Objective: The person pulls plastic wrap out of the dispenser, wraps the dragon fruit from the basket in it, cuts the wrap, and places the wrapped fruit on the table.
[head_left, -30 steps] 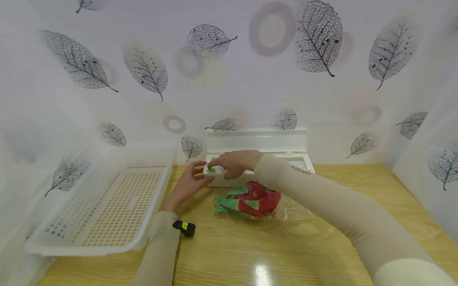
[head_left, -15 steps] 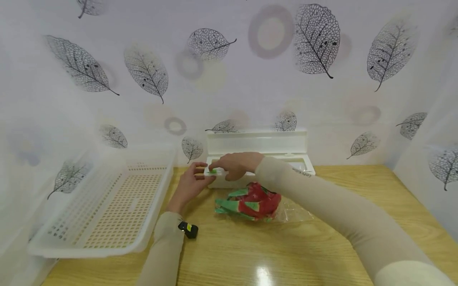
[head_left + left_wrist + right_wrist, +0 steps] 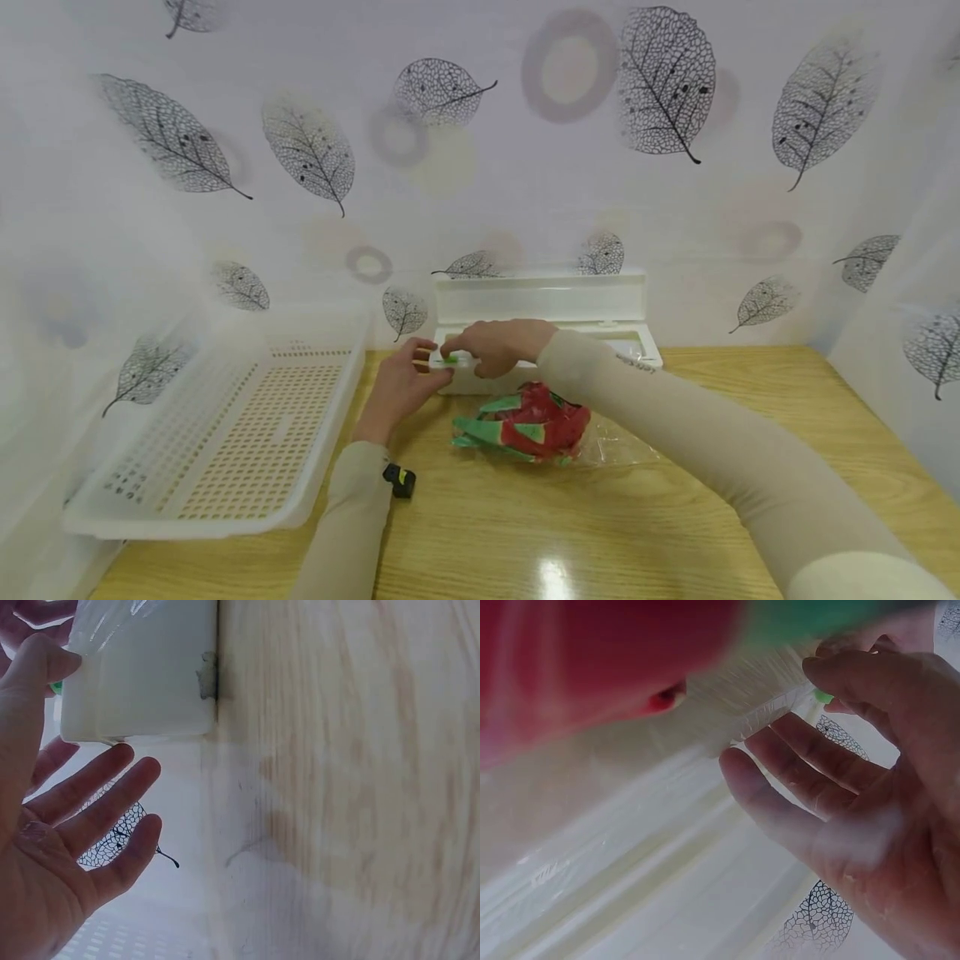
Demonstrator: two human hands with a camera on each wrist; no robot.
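Observation:
A white cling film dispenser [image 3: 480, 383] stands at the back of the table with its lid [image 3: 540, 300] raised. My left hand [image 3: 397, 390] holds its left end, thumb on the front face [image 3: 142, 690] and fingers around the end. Above the same end, my right hand [image 3: 501, 343] reaches across with the index finger extended onto a small green slider [image 3: 450, 360]; its other fingers [image 3: 742, 780] bend loosely beside the film. Just in front lies a red and green dragon fruit [image 3: 551, 425] on clear film [image 3: 618, 442], which reaches up the dispenser's front.
A white perforated plastic basket [image 3: 300, 492] sits on the left of the wooden table [image 3: 465, 533]. Behind the dispenser hangs a white leaf-patterned backdrop [image 3: 502, 192]. A black device [image 3: 401, 482] is strapped to my left wrist.
Both hands keep nearly the same place at the dispenser's left end. The left forearm and wrist have shifted slightly right. The dragon fruit has not visibly moved.

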